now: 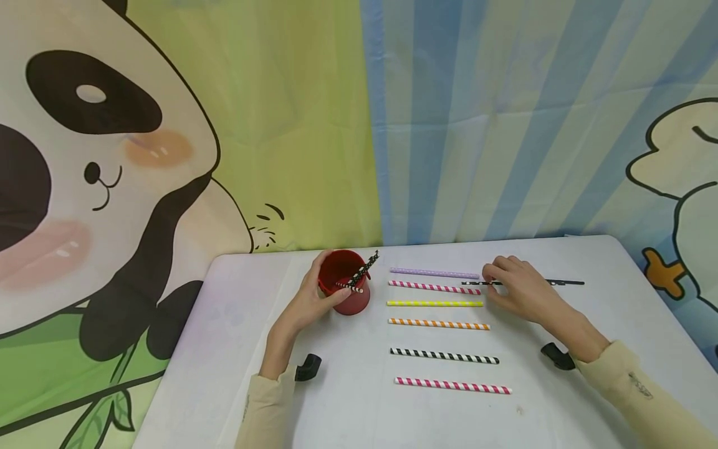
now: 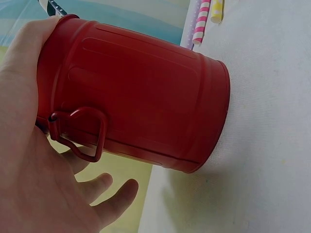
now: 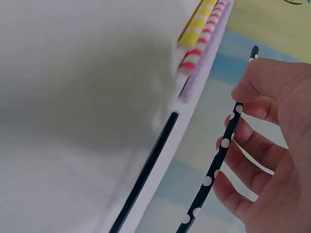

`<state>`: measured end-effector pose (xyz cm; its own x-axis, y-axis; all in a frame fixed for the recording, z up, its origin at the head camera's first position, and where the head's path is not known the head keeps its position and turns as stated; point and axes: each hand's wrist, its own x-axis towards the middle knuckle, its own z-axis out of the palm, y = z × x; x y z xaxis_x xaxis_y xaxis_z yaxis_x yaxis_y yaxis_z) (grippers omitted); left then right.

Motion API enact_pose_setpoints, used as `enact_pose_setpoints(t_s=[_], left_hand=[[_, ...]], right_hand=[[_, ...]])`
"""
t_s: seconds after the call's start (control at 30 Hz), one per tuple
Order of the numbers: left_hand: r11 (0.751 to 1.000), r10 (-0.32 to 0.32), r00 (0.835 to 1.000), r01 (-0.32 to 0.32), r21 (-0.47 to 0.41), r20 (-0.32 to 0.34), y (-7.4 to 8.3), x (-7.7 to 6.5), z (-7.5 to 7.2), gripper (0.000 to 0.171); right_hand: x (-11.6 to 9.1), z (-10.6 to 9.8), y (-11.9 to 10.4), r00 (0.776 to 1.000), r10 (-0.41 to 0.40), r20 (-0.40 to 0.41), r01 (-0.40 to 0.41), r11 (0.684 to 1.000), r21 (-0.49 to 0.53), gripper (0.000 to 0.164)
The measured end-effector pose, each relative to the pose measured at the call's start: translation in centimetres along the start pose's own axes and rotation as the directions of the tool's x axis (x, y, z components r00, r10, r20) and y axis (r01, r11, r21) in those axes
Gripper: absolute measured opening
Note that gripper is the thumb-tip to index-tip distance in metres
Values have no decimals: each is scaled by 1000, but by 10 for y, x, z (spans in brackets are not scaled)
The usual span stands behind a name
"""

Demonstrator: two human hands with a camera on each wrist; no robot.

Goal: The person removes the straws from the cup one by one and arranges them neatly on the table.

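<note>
Left grip (image 1: 305, 302) curls round the red bucket (image 1: 354, 304), thumb at the rim, near the far edge of the bench (image 1: 224, 324). This bucket is tilted; I cannot tell if its base touches the bench. It looks like painted thin metal, smooth, with pressed ribs and a wire handle (image 2: 102, 133), so it should be light and rigid, perhaps slippery, best held round the body below the rim. At its mouth are a dotted black straw (image 1: 367, 268) and a striped straw (image 1: 356, 289).

Further right, six straws lie nearly parallel, from the far edge toward the near edge: lilac straw (image 1: 434, 273), pink-striped straw (image 1: 432, 287), yellow straw (image 1: 434, 304), orange-striped straw (image 1: 439, 323), black-striped straw (image 1: 445, 356), second pink-striped straw (image 1: 452, 385). They seem paper tubes, very light, stiff but easily crushed; a soft pinch is enough.

Right grip (image 1: 521, 293) pinches a white-dotted straw (image 3: 225, 143) near one end, by the bench's far edge, toward the right corner. Beside it, a slim black stick (image 3: 146, 173) lies along that edge.
</note>
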<state>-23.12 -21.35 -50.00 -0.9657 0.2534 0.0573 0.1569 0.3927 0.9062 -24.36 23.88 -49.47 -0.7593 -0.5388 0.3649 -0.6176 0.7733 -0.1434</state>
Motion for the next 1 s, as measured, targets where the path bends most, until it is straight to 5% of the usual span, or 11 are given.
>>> enact_pose_setpoints(t_s=[0.37,0.67,1.0], left_hand=[[1000,-8,1000,8,-15,1,2,1,0,89],[999,-27,999,28,-20,28,38,-9,-4,86],[999,-41,999,42,-16,29,41,-10,-4,86]], right_hand=[[-25,-1,22,999,44,15,-44,999,-17,22],[-33,1,31,997,61,56,-58,997,-59,21],[-38,3,34,988,107,114,-101,993,-55,19]])
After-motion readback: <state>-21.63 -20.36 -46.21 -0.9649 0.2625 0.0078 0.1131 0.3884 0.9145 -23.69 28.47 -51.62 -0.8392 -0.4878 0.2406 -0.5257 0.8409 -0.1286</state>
